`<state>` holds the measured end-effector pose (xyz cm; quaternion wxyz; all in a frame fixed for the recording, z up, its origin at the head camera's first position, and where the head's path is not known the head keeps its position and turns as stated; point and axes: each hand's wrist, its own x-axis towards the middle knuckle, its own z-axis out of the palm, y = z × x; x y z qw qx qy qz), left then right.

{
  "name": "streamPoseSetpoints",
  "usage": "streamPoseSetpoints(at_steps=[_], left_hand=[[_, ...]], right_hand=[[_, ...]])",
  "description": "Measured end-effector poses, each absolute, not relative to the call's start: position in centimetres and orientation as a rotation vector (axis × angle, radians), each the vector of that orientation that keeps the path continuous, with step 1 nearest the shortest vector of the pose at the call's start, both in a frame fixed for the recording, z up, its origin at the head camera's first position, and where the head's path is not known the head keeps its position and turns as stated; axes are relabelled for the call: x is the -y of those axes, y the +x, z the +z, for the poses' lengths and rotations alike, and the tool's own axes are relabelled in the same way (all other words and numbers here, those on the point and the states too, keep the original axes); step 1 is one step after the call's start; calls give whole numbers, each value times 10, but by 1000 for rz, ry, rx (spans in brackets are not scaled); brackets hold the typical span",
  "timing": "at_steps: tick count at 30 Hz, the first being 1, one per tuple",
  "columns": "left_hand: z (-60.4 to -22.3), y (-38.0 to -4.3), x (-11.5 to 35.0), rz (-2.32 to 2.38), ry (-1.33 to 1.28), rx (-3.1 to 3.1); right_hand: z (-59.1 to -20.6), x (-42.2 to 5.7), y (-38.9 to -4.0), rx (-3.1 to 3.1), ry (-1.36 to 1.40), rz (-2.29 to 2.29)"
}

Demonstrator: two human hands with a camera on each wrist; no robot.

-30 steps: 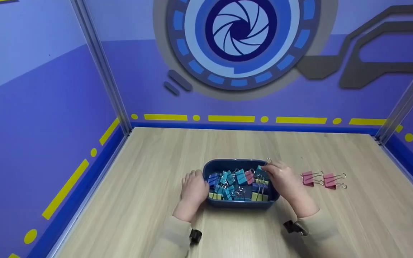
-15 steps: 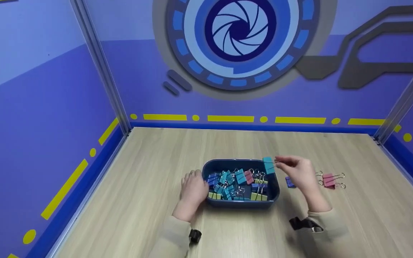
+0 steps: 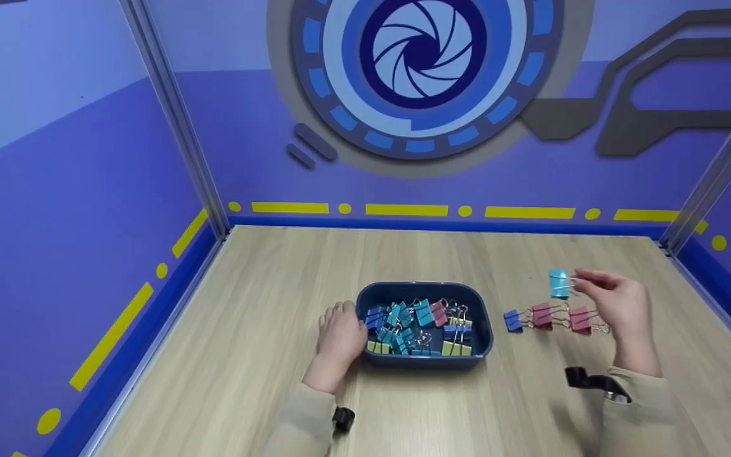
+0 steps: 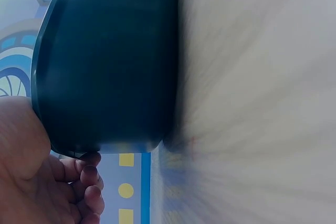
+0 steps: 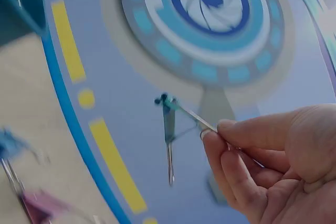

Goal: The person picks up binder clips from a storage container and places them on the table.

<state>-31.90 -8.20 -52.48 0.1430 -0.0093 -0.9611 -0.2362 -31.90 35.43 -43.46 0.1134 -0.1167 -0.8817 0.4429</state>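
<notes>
My right hand (image 3: 625, 311) pinches one wire handle of a teal binder clip (image 3: 559, 284) between thumb and fingertips. In the right wrist view the clip (image 5: 169, 121) hangs with its other handle pointing down. Below it in the head view, a blue binder clip (image 3: 513, 321) and two pink ones (image 3: 542, 315) lie in a row on the table, the right pink one (image 3: 580, 320) partly behind my hand. My left hand (image 3: 342, 333) grips the left rim of a dark blue plastic box (image 3: 426, 362), its curled fingers (image 4: 90, 174) at the corner and its thumb hidden behind the rim.
Inside the box lie several binder clips, among them teal ones (image 3: 424, 312), a pink one (image 3: 438, 314), blue ones (image 3: 375, 317) and yellow-green ones (image 3: 456, 348). The wooden table (image 3: 276, 266) is bounded by printed blue panels (image 3: 340, 184) and metal corner posts (image 3: 178, 120).
My right hand has lifted the teal binder clip out of the box and carried it right, above the row of clips. My left hand has stayed at the box's left rim.
</notes>
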Motion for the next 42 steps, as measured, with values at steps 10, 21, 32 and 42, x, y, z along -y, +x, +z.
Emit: streamPoseSetpoints(at_steps=[10, 21, 32, 42], left_hand=[[-523, -320, 81, -701, -15, 2792], [-524, -318, 82, -683, -31, 2785], [-523, -318, 81, -719, -15, 2798], [-526, -320, 82, -723, -28, 2776]], right_hand=[[-458, -416, -322, 2500, -794, 1145], [-506, -436, -325, 2487, -742, 1011], [-521, -438, -330, 2560, -714, 1084], [-501, -423, -333, 2504, -725, 1092]])
